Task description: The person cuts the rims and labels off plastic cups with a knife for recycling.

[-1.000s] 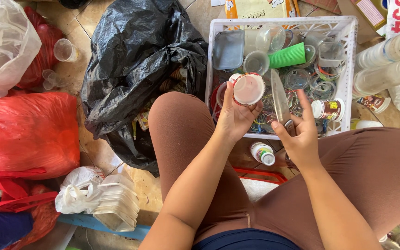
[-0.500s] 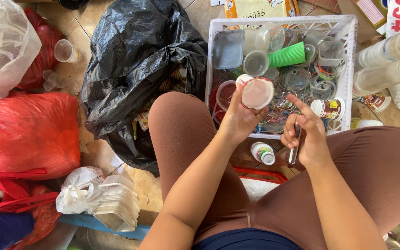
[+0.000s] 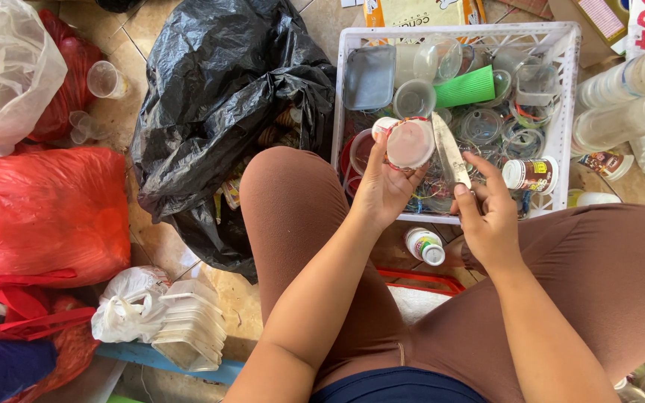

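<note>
The cup (image 3: pixel 410 143) is sitting in the left hand (image 3: pixel 382 190) over the white crate (image 3: pixel 566 89); the right hand (image 3: pixel 490 220) is gripping a knife (image 3: pixel 449 153) beside it, label seemingly not yet cut off.

cups in crate (image 3: pixel 565 112), bag (image 3: pixel 218 97) left

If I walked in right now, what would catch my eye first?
Probably the left hand holding up a small clear plastic cup while the right hand points a knife blade beside it, both over a white crate packed with plastic containers. To the left, a big black bag and a red bag crowd the floor.
</note>
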